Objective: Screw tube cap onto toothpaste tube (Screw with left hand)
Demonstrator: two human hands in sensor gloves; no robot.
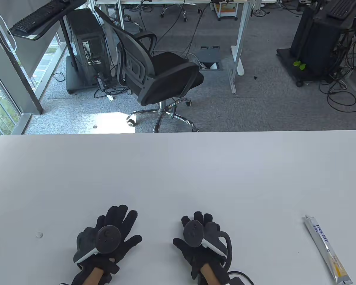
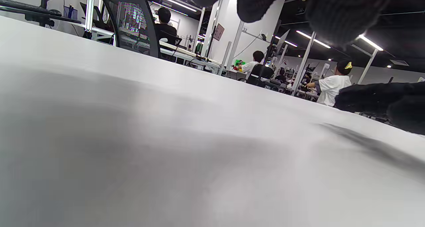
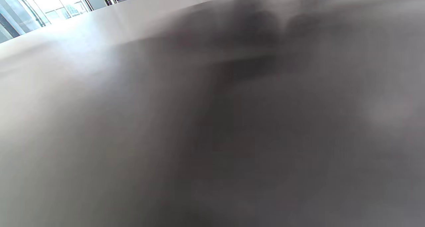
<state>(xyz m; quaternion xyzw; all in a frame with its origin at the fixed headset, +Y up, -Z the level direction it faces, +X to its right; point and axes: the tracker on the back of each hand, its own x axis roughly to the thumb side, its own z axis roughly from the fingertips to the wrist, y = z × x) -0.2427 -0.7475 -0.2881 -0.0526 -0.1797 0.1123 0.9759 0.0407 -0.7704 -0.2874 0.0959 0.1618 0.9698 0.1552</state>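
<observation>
There are two hands in black gloves, a left hand [image 1: 106, 237] and a right hand [image 1: 203, 240], and each has one round tracker on its back. There is one toothpaste tube [image 1: 326, 249] and one small tube cap [image 1: 39, 234]. There is one white table [image 1: 178, 172]. Behind it stands one black office chair [image 1: 154, 74].

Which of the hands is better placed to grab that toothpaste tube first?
Right. The right hand rests nearer the toothpaste tube at the table's right edge; the left hand lies farther, near the small cap.
</observation>
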